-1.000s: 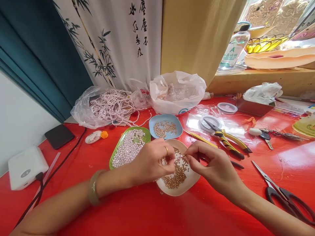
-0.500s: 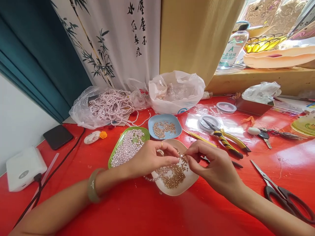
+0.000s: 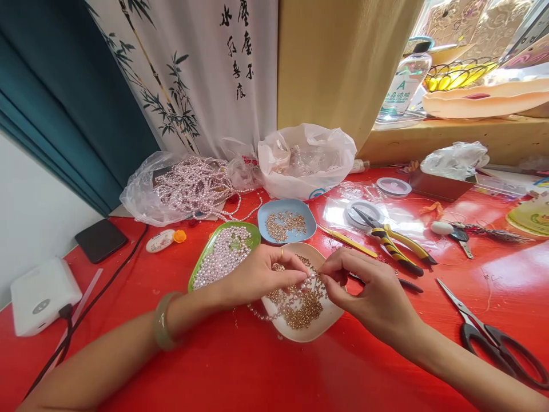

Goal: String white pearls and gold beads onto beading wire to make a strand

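Observation:
Over a cream plate (image 3: 281, 332) of small gold beads (image 3: 303, 312), my two hands work close together. My left hand (image 3: 266, 276), with a ring and a bangle on that arm, pinches a strand of pearly beads (image 3: 268, 316) near its end. The strand hangs from the fingertips across the plate's left part. My right hand (image 3: 364, 280) is closed in a pinch beside the strand's end, apparently on its thin thread, too fine to see clearly. A green tray (image 3: 201, 260) of pale pink pearl beads (image 3: 223, 257) lies partly behind my left hand.
A blue dish (image 3: 286, 237) with gold beads sits behind the plate. To the right lie yellow-black pliers (image 3: 392, 246), tweezers (image 3: 349, 240) and scissors (image 3: 489, 332). Pearl strands (image 3: 193, 186) and a white plastic bag (image 3: 306, 166) stand at the back. A cable (image 3: 114, 272) runs left.
My left hand's fingertips have shifted slightly left, and the bead between the hands now sits at them. The hanging strand has swung a little. My right hand has barely moved.

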`<state>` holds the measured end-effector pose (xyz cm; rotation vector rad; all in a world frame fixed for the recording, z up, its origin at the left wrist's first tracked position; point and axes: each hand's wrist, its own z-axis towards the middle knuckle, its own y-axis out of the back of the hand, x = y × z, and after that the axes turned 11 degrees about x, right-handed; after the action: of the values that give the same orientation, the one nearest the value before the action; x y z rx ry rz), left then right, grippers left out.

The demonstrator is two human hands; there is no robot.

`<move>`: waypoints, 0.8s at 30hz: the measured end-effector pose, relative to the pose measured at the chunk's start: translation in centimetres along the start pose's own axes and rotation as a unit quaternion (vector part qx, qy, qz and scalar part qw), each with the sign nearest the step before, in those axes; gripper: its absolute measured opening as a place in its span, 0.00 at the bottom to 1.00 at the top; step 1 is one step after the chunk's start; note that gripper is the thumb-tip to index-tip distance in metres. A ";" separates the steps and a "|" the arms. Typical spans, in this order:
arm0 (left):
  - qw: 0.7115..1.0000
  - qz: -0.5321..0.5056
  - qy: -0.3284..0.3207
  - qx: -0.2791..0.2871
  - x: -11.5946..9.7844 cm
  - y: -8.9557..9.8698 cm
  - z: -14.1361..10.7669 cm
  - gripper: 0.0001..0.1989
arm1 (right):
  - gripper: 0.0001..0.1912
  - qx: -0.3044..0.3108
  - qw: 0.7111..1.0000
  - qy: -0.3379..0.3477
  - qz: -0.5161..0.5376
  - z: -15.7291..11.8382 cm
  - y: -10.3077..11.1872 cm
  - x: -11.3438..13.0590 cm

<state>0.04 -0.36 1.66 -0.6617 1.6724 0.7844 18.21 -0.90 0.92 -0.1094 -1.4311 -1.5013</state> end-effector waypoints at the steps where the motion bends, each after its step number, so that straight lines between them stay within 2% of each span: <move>1: 1.000 0.016 -0.001 -0.010 0.1 -0.1 0.0 0.04 | 0.06 0.000 1.000 0.011 -0.013 0.0 0.0 -0.1; 4: 0.996 0.072 -0.011 -0.047 0.4 -0.2 -0.1 0.04 | 0.06 -0.031 0.995 0.063 -0.074 0.0 0.2 -0.4; 8: 0.987 0.135 -0.041 -0.072 0.3 -0.5 -0.3 0.04 | 0.06 -0.083 0.969 0.146 -0.180 -0.2 0.4 -0.7; 17: 0.966 0.218 -0.107 -0.092 0.1 -0.9 -0.4 0.04 | 0.04 -0.022 0.927 0.228 -0.298 -0.7 0.4 -0.7; 21: 0.960 0.229 -0.130 -0.099 0.2 -1.1 -0.3 0.05 | 0.04 -0.021 0.909 0.249 -0.332 -0.7 0.4 -0.5; 24: 0.957 0.236 -0.138 -0.098 0.4 -1.2 -0.3 0.05 | 0.05 -0.032 0.912 0.247 -0.326 -0.6 0.2 -0.4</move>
<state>0.71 -1.34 1.11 -0.2612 1.5192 1.3335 18.91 -1.10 0.59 0.7308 -1.0379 -1.9262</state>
